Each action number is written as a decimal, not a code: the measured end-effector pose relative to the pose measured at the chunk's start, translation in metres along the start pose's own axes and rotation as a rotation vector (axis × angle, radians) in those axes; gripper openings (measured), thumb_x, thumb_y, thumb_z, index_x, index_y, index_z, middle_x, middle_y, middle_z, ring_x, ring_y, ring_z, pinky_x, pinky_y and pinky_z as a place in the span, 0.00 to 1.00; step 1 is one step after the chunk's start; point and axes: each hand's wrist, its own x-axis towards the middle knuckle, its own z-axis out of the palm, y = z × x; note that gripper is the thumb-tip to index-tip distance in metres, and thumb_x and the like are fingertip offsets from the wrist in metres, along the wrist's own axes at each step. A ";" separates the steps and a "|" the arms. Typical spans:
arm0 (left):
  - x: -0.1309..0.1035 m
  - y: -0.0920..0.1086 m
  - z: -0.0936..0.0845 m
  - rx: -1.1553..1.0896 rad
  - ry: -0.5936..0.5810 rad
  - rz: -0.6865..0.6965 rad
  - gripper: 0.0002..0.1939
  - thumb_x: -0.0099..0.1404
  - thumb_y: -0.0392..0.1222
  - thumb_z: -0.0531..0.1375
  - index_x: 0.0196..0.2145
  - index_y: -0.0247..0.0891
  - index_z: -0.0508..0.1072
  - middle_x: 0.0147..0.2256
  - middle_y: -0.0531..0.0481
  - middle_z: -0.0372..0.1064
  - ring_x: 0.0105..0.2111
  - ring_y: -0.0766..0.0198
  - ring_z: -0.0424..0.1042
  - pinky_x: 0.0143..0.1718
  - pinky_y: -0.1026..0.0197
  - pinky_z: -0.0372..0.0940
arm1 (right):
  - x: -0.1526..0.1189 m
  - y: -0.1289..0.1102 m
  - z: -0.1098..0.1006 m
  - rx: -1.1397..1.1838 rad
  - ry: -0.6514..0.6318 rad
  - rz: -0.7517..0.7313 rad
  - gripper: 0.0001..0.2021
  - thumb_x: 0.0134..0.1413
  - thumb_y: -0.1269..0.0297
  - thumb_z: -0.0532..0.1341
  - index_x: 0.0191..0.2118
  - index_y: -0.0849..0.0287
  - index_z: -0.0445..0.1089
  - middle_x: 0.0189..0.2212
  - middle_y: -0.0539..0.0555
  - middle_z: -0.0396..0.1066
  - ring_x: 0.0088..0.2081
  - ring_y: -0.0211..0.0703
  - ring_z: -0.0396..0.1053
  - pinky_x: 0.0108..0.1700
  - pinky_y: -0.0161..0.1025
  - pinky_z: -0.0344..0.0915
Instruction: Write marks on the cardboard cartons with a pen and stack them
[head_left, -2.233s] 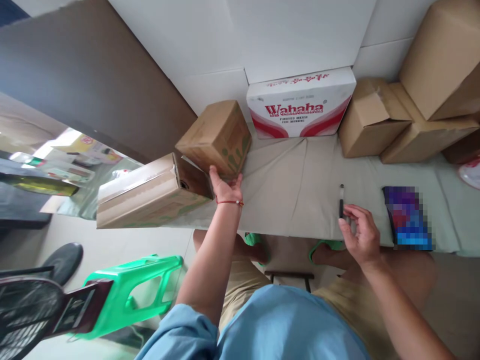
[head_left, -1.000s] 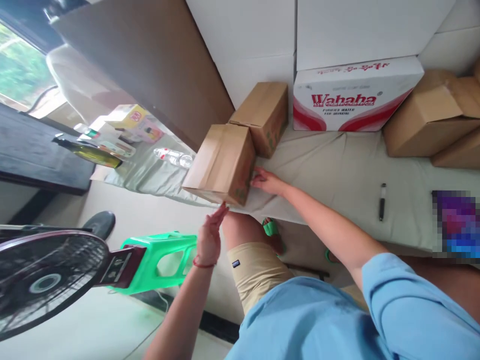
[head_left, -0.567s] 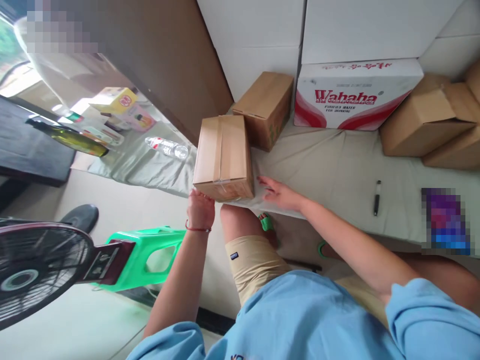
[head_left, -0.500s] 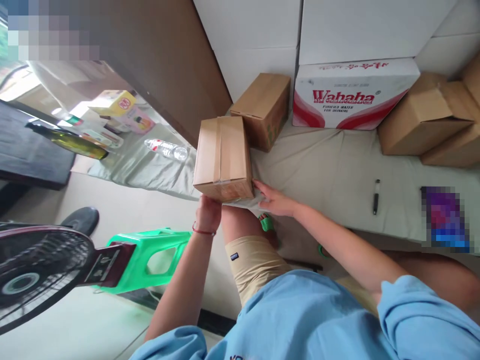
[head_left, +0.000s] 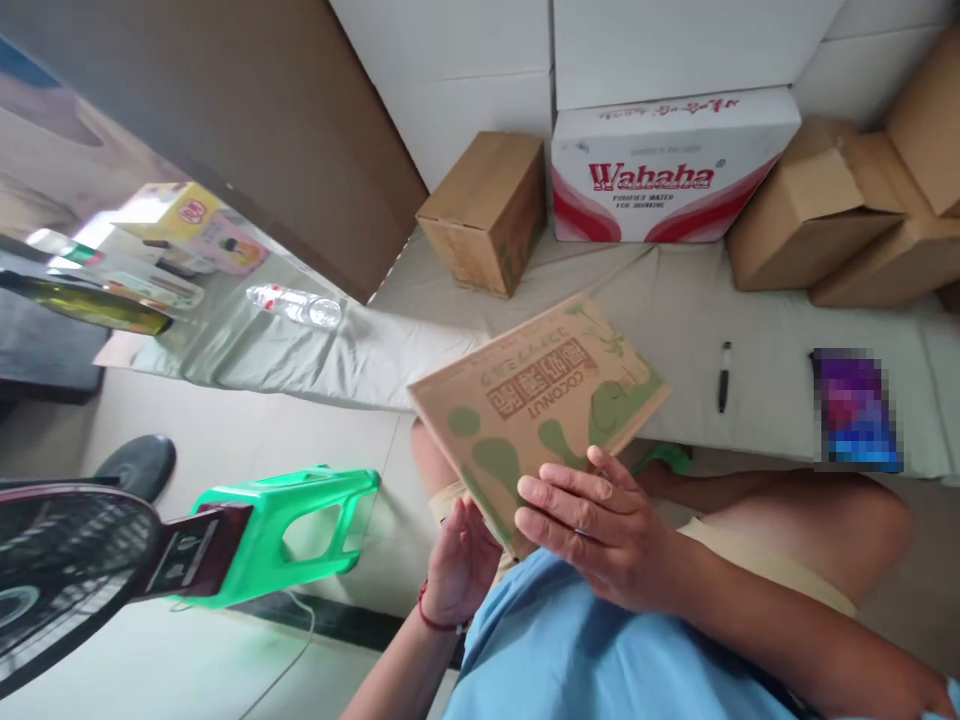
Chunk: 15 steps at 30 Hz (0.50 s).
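A brown cardboard box point(head_left: 517, 400) printed with green shapes and the word COCONUT is tilted above my lap, its printed side facing up. My left hand point(head_left: 466, 560) holds its lower left edge, with part of the fingers hidden beneath it. Across the lower right of the printed side lie the fingers of my right hand point(head_left: 600, 525), pressing on the cardboard; its thumb is out of sight. The underside of the box cannot be seen.
On the cloth-covered surface stand another brown box point(head_left: 480, 215), a white Wahaha carton point(head_left: 667, 175) and open cartons point(head_left: 810, 220). A marker point(head_left: 724, 378), a blurred tablet-like item point(head_left: 859, 410) and a plastic bottle point(head_left: 296, 305) lie there too. At left are a green stool point(head_left: 285, 540) and a fan point(head_left: 67, 570).
The box has come off the cloth toward my body and turned, so its printed side now shows. My right hand has moved from beside it onto that side. The view has shifted slightly.
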 end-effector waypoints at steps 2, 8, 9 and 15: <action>0.002 -0.005 0.012 0.005 -0.043 -0.007 0.10 0.69 0.51 0.70 0.47 0.56 0.87 0.52 0.58 0.85 0.57 0.57 0.82 0.56 0.59 0.78 | 0.009 0.001 -0.015 -0.036 -0.011 -0.005 0.37 0.72 0.70 0.55 0.82 0.55 0.46 0.69 0.47 0.70 0.74 0.36 0.63 0.84 0.42 0.40; 0.001 0.013 0.056 0.066 -0.237 -0.106 0.08 0.68 0.51 0.73 0.44 0.52 0.88 0.43 0.54 0.87 0.38 0.56 0.86 0.43 0.57 0.82 | 0.049 0.010 -0.041 -0.090 0.001 0.005 0.22 0.76 0.64 0.57 0.70 0.59 0.71 0.70 0.53 0.70 0.72 0.45 0.68 0.84 0.45 0.44; 0.001 0.016 0.060 0.077 -0.245 -0.132 0.09 0.69 0.53 0.72 0.42 0.50 0.88 0.41 0.52 0.87 0.37 0.55 0.86 0.43 0.57 0.82 | 0.055 0.012 -0.039 -0.102 -0.005 0.017 0.22 0.77 0.64 0.56 0.69 0.57 0.72 0.70 0.52 0.71 0.72 0.45 0.68 0.83 0.46 0.47; 0.006 0.024 0.066 0.099 -0.132 -0.195 0.15 0.69 0.54 0.73 0.40 0.39 0.85 0.36 0.46 0.85 0.35 0.57 0.86 0.38 0.62 0.80 | 0.075 0.026 -0.022 -0.218 -0.078 0.012 0.22 0.77 0.65 0.54 0.69 0.60 0.72 0.68 0.55 0.74 0.69 0.48 0.70 0.79 0.53 0.58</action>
